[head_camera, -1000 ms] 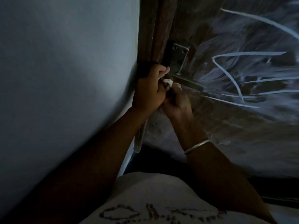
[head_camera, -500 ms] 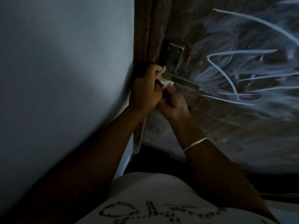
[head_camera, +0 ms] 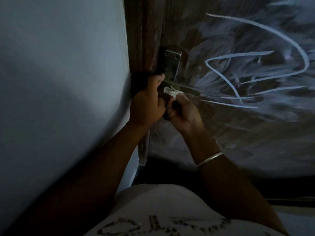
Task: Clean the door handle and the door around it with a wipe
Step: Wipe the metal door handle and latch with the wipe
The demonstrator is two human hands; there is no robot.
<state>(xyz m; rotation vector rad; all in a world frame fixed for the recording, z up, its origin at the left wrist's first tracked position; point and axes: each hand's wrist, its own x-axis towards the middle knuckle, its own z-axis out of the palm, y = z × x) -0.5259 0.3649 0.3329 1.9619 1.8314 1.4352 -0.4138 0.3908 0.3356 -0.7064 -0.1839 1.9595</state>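
1. Pinching the wipe (head_camera: 171,92), the right hand (head_camera: 184,111) holds it against the door handle (head_camera: 187,89), just below the metal plate (head_camera: 171,65).
2. Left hand (head_camera: 148,103) curls round the edge of the door (head_camera: 230,126), thumb raised beside the plate.
3. Against half a second ago, more wipe shows and the hands sit slightly apart.
4. Wall (head_camera: 59,82) crowds the left; the door face lies open rightward.

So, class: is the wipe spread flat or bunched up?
Bunched up. The white wipe shows as a crumpled wad pinched in the right hand, at the door handle.
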